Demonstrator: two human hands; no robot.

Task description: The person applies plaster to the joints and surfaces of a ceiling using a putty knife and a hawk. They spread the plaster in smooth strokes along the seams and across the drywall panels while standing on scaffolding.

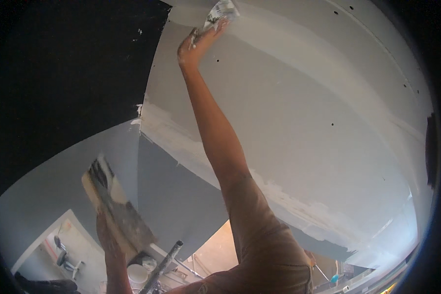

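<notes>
Top centre of frame: right hand (197, 45), fingers closed round the handle of a taping knife (221, 12) pressed to the grey drywall ceiling (304, 112). Blade looks thin, springy, light; best gripped at the handle. Lower left: left hand (108, 240) grips a mud pan (113, 201), likely heavier and slippery with wet compound.

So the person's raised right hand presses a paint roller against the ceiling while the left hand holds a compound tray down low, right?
Not quite: the head view shows the right hand pressing a flat taping knife, not a roller, against the ceiling. The left hand does hold the compound tray down low.
</notes>
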